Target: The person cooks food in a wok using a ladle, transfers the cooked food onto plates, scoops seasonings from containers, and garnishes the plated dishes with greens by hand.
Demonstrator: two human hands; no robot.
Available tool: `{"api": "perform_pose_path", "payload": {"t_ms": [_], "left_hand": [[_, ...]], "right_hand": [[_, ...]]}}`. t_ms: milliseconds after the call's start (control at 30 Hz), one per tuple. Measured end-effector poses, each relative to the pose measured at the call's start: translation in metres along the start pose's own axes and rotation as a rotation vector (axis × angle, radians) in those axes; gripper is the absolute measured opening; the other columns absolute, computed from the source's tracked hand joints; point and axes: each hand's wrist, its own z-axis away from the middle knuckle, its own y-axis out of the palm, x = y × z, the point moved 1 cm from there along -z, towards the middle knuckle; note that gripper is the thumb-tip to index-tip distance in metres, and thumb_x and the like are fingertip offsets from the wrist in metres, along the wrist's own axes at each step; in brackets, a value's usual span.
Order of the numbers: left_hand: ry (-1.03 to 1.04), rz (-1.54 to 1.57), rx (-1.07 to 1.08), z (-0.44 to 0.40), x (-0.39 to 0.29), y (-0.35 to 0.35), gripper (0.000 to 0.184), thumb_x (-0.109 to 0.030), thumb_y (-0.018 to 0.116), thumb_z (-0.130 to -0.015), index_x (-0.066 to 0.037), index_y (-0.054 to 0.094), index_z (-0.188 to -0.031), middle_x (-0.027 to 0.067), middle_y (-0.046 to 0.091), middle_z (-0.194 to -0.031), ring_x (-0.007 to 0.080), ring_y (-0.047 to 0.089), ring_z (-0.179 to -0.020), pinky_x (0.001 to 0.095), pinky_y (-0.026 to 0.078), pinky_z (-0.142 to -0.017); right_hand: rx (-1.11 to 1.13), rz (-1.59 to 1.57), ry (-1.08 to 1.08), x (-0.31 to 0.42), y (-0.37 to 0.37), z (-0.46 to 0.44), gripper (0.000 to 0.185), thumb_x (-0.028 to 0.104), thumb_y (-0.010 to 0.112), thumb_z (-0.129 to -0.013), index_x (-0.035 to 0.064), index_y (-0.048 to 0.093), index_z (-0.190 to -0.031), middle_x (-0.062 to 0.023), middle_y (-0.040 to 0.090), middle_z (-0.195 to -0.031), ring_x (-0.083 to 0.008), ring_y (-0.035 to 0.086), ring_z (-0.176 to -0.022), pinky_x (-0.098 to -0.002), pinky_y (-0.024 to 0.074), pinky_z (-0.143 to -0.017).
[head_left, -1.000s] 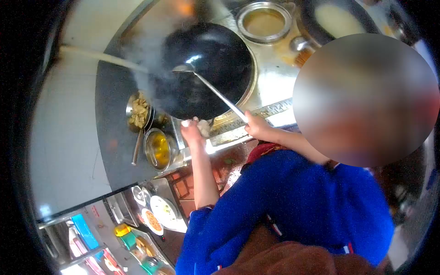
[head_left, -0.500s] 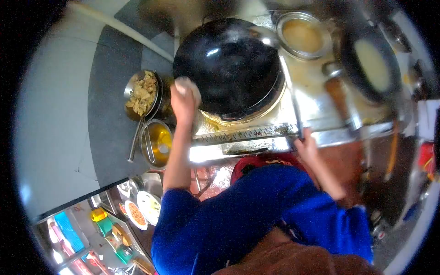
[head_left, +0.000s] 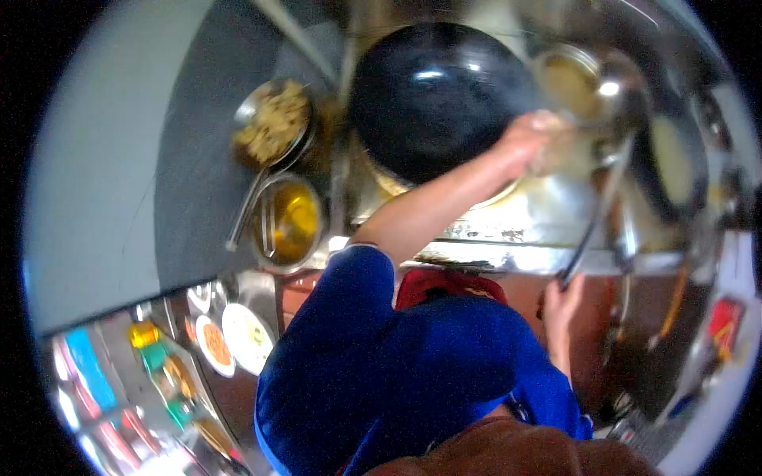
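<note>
My left hand [head_left: 528, 144] is blurred at the right rim of the black wok [head_left: 436, 103], its fingers closed round a pale bundle that looks like a cloth [head_left: 558, 149]. The wok sits on the stove and shows no food inside. Low on the right, my right hand [head_left: 562, 300] grips the dark handle end of a long ladle [head_left: 597, 210]. The ladle's shiny bowl [head_left: 621, 89] is up beside a metal pot of cloudy liquid [head_left: 565, 83], partly covering it.
On the left, a strainer of pale food pieces [head_left: 274, 127] stands beside a metal bowl of yellow oil [head_left: 295, 218]. A dark pan of pale liquid [head_left: 673, 163] is on the right. Plates of food [head_left: 248, 337] lie behind on the lower left.
My left hand has swung from the wok's left side across to its right rim. The ladle's bowl has moved right, from the wok to beyond the pot. The whole view has shifted.
</note>
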Motion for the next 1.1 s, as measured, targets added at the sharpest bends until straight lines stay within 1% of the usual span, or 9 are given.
{"api": "perform_pose_path", "payload": {"t_ms": [167, 333, 500, 600, 700, 833, 933, 1033, 1100], "left_hand": [[0.254, -0.214, -0.240, 0.115, -0.024, -0.017, 0.029, -0.014, 0.071, -0.087, -0.002, 0.059, -0.111, 0.0097, 0.065, -0.099, 0.0207, 0.065, -0.089, 0.0356, 0.056, -0.077], [0.013, -0.111, -0.649, 0.304, -0.023, -0.111, 0.036, -0.011, 0.073, -0.082, -0.002, 0.058, -0.114, 0.0136, 0.067, -0.104, 0.0228, 0.068, -0.091, 0.0352, 0.058, -0.085], [0.448, -0.184, -0.890, 0.455, -0.030, -0.249, 0.022, -0.009, 0.051, -0.093, -0.004, 0.059, -0.112, 0.0140, 0.066, -0.100, 0.0260, 0.066, -0.087, 0.0403, 0.057, -0.068], [0.288, -1.075, -1.555, 0.487, -0.067, -0.326, 0.029, -0.015, 0.064, -0.084, 0.000, 0.061, -0.108, 0.0217, 0.068, -0.095, 0.0358, 0.067, -0.088, 0.0428, 0.052, -0.076], [0.384, -1.123, -1.523, 0.466, -0.065, -0.452, 0.027, -0.018, 0.061, -0.086, -0.002, 0.061, -0.108, 0.0229, 0.068, -0.099, 0.0402, 0.066, -0.093, 0.0460, 0.051, -0.080], [0.035, -1.844, -1.289, 0.426, -0.082, -0.406, 0.026, -0.018, 0.054, -0.090, -0.005, 0.060, -0.112, 0.0226, 0.067, -0.105, 0.0412, 0.065, -0.098, 0.0475, 0.050, -0.085], [-0.129, -1.733, -1.279, 0.409, -0.085, -0.392, 0.028, -0.017, 0.049, -0.091, -0.011, 0.057, -0.118, 0.0199, 0.066, -0.109, 0.0412, 0.064, -0.099, 0.0486, 0.049, -0.088], [0.454, -1.870, -1.234, 0.425, -0.097, -0.401, 0.028, -0.023, 0.050, -0.092, -0.011, 0.057, -0.116, 0.0206, 0.067, -0.106, 0.0403, 0.064, -0.098, 0.0487, 0.049, -0.088], [0.141, -1.564, -1.221, 0.425, -0.122, -0.407, 0.033, -0.033, 0.050, -0.093, -0.010, 0.057, -0.115, 0.0241, 0.067, -0.101, 0.0431, 0.064, -0.095, 0.0507, 0.049, -0.086]], "right_hand": [[0.175, -0.051, -0.023, -0.029, 0.013, 0.017, 0.019, -0.003, 0.056, -0.083, 0.0029, 0.048, -0.100, -0.0010, 0.045, -0.083, -0.0098, 0.044, -0.073, -0.0271, 0.0408, -0.063], [0.420, -0.068, 0.160, -0.054, 0.039, 0.042, 0.017, 0.000, 0.053, -0.082, 0.0030, 0.047, -0.098, -0.0009, 0.042, -0.081, -0.0118, 0.043, -0.075, -0.0279, 0.0397, -0.066], [0.418, 0.065, -0.009, -0.063, 0.057, 0.053, 0.014, 0.003, 0.054, -0.081, 0.0019, 0.047, -0.094, -0.0029, 0.045, -0.081, -0.0137, 0.044, -0.076, -0.0302, 0.0409, -0.065], [0.415, 0.060, -0.133, -0.037, 0.067, 0.065, 0.014, 0.004, 0.056, -0.081, 0.0009, 0.049, -0.093, -0.0043, 0.049, -0.082, -0.0146, 0.045, -0.076, -0.0321, 0.0422, -0.067], [0.425, 0.187, -0.128, -0.024, 0.075, 0.071, 0.015, 0.004, 0.057, -0.082, 0.0004, 0.051, -0.095, -0.0047, 0.051, -0.079, -0.0150, 0.048, -0.076, -0.0330, 0.0433, -0.068], [0.426, 0.229, -0.002, 0.020, 0.097, 0.094, 0.021, 0.004, 0.058, -0.082, 0.0007, 0.050, -0.101, -0.0028, 0.049, -0.074, -0.0141, 0.049, -0.071, -0.0319, 0.0432, -0.062], [0.456, 0.083, -0.027, 0.035, 0.129, 0.108, 0.022, 0.003, 0.057, -0.084, 0.0016, 0.049, -0.105, -0.0018, 0.049, -0.073, -0.0108, 0.047, -0.064, -0.0294, 0.0409, -0.054], [0.506, 0.076, 0.043, 0.061, 0.169, 0.118, 0.025, 0.003, 0.056, -0.086, 0.0031, 0.049, -0.110, 0.0002, 0.047, -0.073, -0.0075, 0.044, -0.059, -0.0254, 0.0369, -0.048], [0.551, -0.006, 0.009, 0.080, 0.197, 0.121, 0.026, 0.002, 0.056, -0.086, 0.0032, 0.049, -0.111, -0.0002, 0.049, -0.073, -0.0078, 0.045, -0.058, -0.0244, 0.0362, -0.048]]}}
